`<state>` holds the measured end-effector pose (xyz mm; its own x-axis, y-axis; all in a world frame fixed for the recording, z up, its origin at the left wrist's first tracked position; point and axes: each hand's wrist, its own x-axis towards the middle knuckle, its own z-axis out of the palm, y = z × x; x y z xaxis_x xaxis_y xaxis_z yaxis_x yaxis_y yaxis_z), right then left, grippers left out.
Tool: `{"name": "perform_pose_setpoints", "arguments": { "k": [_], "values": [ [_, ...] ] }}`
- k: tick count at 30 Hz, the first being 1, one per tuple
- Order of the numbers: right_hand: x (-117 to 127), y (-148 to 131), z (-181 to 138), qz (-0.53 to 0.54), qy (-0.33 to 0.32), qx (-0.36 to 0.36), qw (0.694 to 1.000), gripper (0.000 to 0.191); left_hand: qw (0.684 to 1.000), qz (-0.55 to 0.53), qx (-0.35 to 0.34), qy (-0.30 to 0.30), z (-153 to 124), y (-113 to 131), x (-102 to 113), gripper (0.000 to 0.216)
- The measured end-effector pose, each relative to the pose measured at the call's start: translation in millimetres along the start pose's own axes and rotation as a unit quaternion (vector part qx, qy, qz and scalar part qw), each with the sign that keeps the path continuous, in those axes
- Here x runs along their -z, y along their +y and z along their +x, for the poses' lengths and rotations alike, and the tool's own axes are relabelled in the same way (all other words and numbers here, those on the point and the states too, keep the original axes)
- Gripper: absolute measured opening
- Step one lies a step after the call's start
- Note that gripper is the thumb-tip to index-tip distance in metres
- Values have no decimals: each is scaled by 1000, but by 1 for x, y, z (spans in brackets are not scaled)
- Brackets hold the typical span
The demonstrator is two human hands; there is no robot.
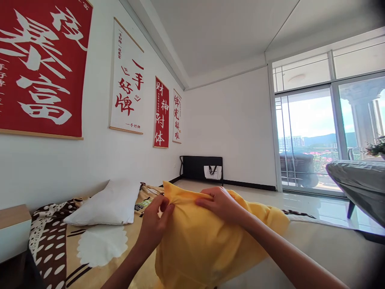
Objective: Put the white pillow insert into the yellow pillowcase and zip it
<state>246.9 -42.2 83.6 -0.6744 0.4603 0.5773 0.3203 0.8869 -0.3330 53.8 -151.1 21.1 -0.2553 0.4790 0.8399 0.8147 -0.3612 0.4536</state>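
A yellow pillowcase [207, 245], loose and wrinkled, hangs in front of me above the bed. My left hand [156, 218] pinches its edge near the upper left corner, which points up. Further right along the same top edge, my right hand [219, 204] is closed on the fabric, thumb on the near side. The cloth spreads out to the right beyond my right wrist, and whether anything is inside it I cannot tell. To the left, a white pillow [105, 204] lies on a brown and tan patterned blanket [72, 249].
A small wood-topped bedside table [15, 220] stands at the left. A grey chair [357, 180] is at the right, by the glass doors [306, 140]. Against the far wall is a black frame [195, 168] with a white bag [212, 172]. Scrolls [126, 80] hang on the left wall.
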Motion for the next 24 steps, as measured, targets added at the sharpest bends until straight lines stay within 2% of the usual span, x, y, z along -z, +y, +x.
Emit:
{"name": "perform_pose_setpoints", "arguments": {
  "k": [4,6,9,12,15,18,20,24],
  "values": [
    [12,10,1,-45,-14,-17,999,47,999,-37,14,-14,2,-1,7,28],
    [13,12,3,-62,-8,-5,998,47,999,-32,9,3,3,-4,6,28],
    [11,9,3,-102,10,29,994,46,999,-9,-16,48,1,-8,-2,24],
    [8,-2,0,-124,7,63,990,41,997,3,-47,65,-1,-8,-15,18],
    [1,-17,0,-92,-6,43,995,34,997,-20,-36,73,-5,-3,-26,16],
    [-12,-27,6,-52,6,19,998,30,993,-88,6,84,-7,2,-29,15],
    [-21,-29,10,-16,25,28,999,25,983,-172,30,65,-5,3,-25,16],
    [-30,-28,12,76,40,44,995,23,924,-367,105,36,4,-7,-9,30]
  ]
}}
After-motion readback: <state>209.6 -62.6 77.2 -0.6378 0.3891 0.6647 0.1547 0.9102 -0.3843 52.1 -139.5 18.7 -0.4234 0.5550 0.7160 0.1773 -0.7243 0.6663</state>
